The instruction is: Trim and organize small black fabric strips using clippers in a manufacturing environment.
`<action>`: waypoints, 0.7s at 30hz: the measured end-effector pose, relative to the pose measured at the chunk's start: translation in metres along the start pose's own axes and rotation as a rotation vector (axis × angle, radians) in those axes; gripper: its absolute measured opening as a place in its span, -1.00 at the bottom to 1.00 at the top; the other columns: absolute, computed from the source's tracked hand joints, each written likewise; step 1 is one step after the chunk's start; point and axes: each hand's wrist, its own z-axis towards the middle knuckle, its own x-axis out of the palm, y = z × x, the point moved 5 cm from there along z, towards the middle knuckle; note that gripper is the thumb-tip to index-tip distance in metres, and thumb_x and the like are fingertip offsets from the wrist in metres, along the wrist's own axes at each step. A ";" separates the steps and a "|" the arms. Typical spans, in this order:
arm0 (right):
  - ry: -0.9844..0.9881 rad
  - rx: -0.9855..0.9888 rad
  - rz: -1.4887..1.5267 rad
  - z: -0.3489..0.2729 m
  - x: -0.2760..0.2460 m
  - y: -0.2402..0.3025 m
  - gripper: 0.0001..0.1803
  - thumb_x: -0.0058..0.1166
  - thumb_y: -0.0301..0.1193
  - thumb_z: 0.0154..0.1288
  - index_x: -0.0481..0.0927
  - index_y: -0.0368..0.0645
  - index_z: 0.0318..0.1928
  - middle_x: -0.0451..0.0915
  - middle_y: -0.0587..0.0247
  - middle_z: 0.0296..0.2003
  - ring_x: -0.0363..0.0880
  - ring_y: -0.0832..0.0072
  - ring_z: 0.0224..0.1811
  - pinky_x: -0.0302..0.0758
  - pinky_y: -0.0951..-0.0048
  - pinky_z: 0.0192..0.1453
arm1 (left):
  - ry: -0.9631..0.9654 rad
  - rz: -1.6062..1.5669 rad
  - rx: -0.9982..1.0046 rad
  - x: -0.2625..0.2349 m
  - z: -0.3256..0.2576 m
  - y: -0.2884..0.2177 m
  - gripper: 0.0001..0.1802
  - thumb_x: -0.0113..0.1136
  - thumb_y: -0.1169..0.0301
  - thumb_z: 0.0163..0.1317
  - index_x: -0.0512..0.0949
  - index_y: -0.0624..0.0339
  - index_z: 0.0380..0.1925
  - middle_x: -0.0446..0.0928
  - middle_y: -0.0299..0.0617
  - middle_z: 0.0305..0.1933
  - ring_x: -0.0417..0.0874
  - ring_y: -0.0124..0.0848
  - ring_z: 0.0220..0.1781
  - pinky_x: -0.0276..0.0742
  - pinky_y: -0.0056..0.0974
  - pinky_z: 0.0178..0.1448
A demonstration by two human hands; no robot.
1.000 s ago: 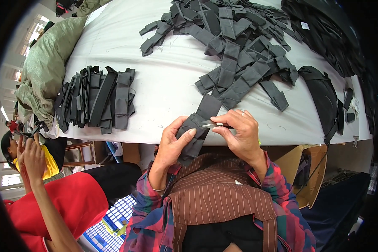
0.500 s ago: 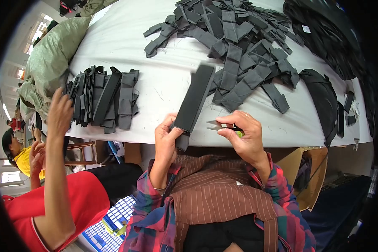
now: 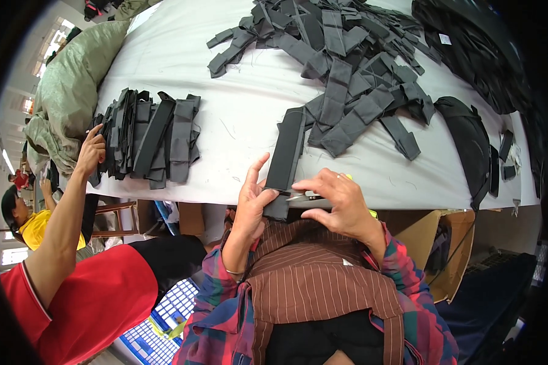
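Note:
A dark fabric strip stands out over the table's front edge, its lower end pinched between the thumb and fingers of my left hand. The index finger of that hand points up, away from the cloth. My right hand is closed round small thread snips, whose blades reach the strip's side near its lower end. Most of the snips' handle is hidden in the palm. Beyond the strip lies a big loose heap of similar dark fabric strips.
A row of stacked strips lies on the white-covered table to the left. A co-worker in red reaches toward it. Green sacking is at far left, black bags at right. An open cardboard box stands below.
My right hand has moved left, bringing the snips to the strip. The strip has come slightly lower, and my left index finger has lifted. The co-worker's hand now touches the stacked row.

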 end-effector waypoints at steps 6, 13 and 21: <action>-0.022 -0.041 -0.008 -0.009 0.021 0.003 -0.45 0.40 -0.41 -0.27 0.59 0.08 -0.11 0.43 0.28 -0.35 0.49 0.33 -0.42 0.41 0.33 -0.32 | 0.053 -0.200 -0.054 0.012 -0.002 -0.002 -0.26 -0.08 0.50 0.13 0.02 0.20 0.37 0.54 0.00 -0.05 0.61 -0.37 -0.09 0.52 -0.36 0.02; -0.088 0.041 0.170 0.000 0.000 -0.002 -0.62 0.33 -0.32 -0.05 0.60 -0.03 -0.14 0.50 0.26 -0.44 0.48 0.29 -0.43 0.39 0.39 -0.30 | 0.103 -0.072 -0.061 0.004 -0.002 -0.001 -0.24 -0.14 0.63 0.09 0.00 0.20 0.37 0.46 0.03 0.13 0.56 -0.50 -0.11 0.43 -0.51 -0.18; -0.143 -0.012 -0.155 0.013 0.004 0.001 -0.82 0.22 -0.42 0.05 0.63 -0.08 -0.26 0.49 0.29 -0.51 0.49 0.32 -0.44 0.34 0.36 -0.35 | 0.148 0.070 -0.016 0.020 -0.005 -0.007 -0.21 -0.13 0.70 0.06 0.02 0.15 0.37 0.46 -0.05 0.11 0.48 -0.63 -0.19 0.36 -0.56 -0.19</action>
